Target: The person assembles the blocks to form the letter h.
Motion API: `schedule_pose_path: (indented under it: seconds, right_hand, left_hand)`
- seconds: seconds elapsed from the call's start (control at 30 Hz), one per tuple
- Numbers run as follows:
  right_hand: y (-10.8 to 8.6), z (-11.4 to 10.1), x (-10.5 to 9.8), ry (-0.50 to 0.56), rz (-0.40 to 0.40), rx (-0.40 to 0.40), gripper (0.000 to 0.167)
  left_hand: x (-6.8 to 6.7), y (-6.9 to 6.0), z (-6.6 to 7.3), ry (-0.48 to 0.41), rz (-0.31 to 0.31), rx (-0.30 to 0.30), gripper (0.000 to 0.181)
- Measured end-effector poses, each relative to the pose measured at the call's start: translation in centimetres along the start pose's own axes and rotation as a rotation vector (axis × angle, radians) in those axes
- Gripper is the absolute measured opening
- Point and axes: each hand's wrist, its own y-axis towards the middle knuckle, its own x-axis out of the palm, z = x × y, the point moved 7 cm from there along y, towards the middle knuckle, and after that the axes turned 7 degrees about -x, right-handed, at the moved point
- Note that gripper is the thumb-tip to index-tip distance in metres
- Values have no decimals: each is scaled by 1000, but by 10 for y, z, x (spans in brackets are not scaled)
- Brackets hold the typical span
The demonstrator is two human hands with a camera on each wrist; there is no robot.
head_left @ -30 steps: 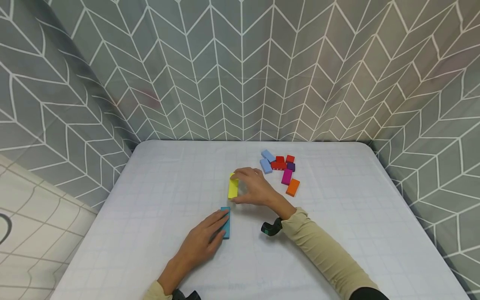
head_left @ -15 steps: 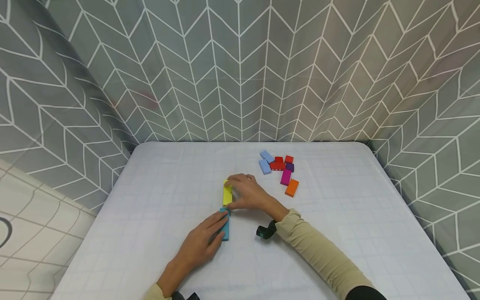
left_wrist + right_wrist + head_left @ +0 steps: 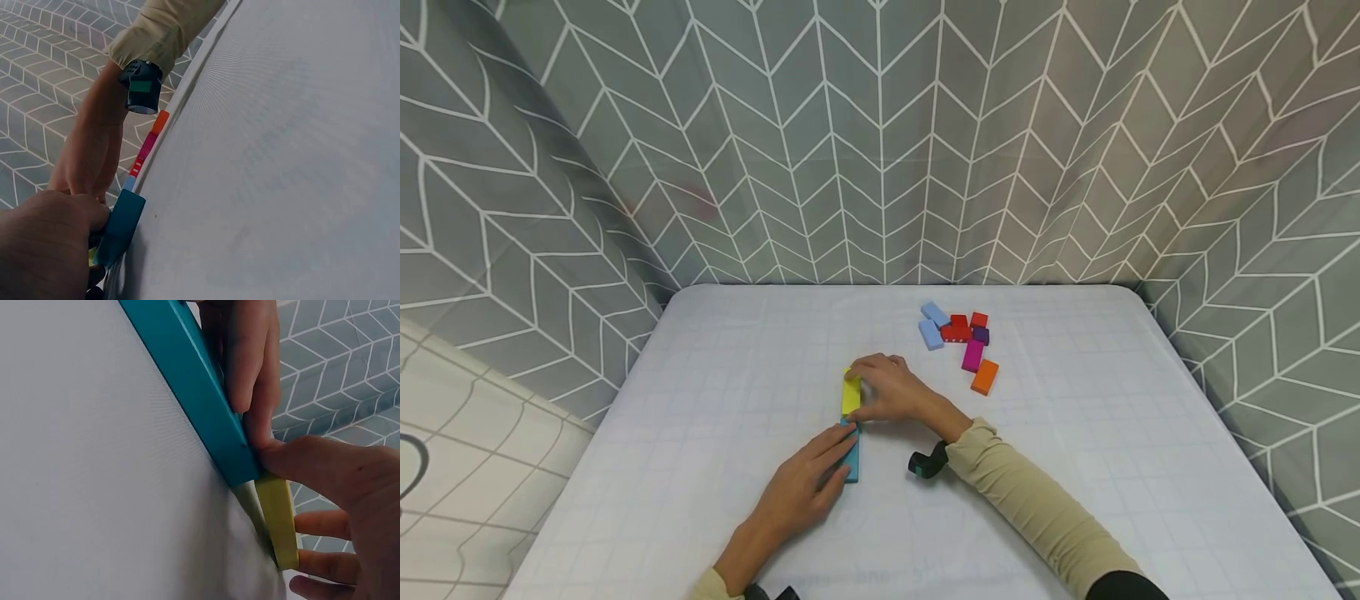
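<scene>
In the head view, a teal block lies lengthwise on the white table. My left hand rests on it, the fingers laid over its top and the thumb near its closer end. Just beyond, in line with it, is a yellow block. My right hand holds the yellow block from the right side, fingers toward its far end and thumb at its near end. The right wrist view shows the teal block and the yellow block end to end, with the right thumb by their joint.
Farther back on the white table lies a loose group: light blue blocks, red blocks, a purple block, a magenta block and an orange block. A patterned curtain hangs behind the table.
My right hand has brought the yellow block leftward and nearer, up to the far end of the teal block. The left hand and the teal block have stayed in place.
</scene>
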Motion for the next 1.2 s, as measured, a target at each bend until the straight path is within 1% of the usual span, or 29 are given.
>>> schedule_pose_path:
  seconds: [0.17, 0.3, 0.47, 0.53, 0.6, 0.77, 0.83, 1.0, 1.2]
  right_hand:
    - [-1, 3, 3, 21, -9, -5, 62]
    - [-3, 4, 2, 35, -3, -15, 58]
    - [-3, 5, 2, 52, 7, -25, 52]
    - [-4, 6, 1, 55, 22, -35, 50]
    - [-5, 8, 0, 65, 42, -43, 48]
    - [-10, 12, -6, 131, 87, -55, 46]
    - [-13, 14, -8, 162, 95, -54, 45]
    - [-19, 20, -12, 195, 107, -37, 46]
    - [-29, 28, -17, 203, 140, -2, 46]
  left_hand:
    - [0, 0, 0, -5, -9, -7, 47]
    - [1, 1, -2, -17, -20, -28, 46]
    - [-1, 6, -5, -57, 0, -59, 46]
    - [-1, 10, -7, -52, 8, -67, 49]
    - [1, 16, -10, -31, 2, -82, 53]
    - [7, 34, -20, 25, -59, -150, 59]
    - [9, 40, -23, 46, -78, -159, 59]
    - [11, 49, -27, 79, -101, -143, 58]
    - [14, 51, -28, 72, -100, -131, 58]
